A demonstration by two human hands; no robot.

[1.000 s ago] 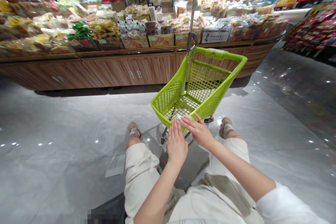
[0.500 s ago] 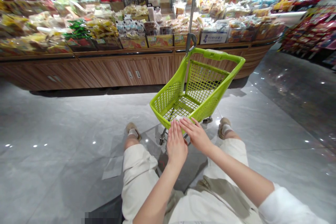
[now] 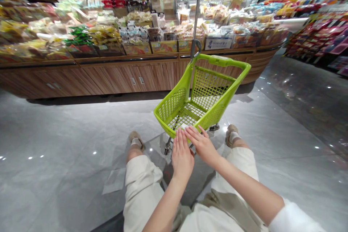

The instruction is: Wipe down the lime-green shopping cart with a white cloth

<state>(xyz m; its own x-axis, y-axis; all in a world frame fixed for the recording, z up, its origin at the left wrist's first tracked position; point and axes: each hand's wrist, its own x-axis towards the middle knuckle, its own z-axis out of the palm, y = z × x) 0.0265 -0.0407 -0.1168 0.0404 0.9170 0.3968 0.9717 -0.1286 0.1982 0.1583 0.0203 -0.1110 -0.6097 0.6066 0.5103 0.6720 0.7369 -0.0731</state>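
A small green shopping cart with lattice sides stands between my feet. At its near rim, my left hand lies with fingers straight and side by side. My right hand comes in from the right, its fingers stretched out and its fingertips close beside the left ones. Whether the fingers press on the rim or hover just above it, I cannot tell. Just past the fingertips shows a small white patch, too small to name. Neither hand grips anything visible. The cart basket shows its bare lattice floor.
A long wooden display counter piled with packaged foods runs behind the cart. A grey pole rises by the cart's left side. My shoes rest on the glossy tile floor. Another shelf of bagged goods stands at right.
The view has tilted slightly upward, so the counter and cart sit a little lower and more to the left. Both hands keep nearly the same pose at the cart's near rim.
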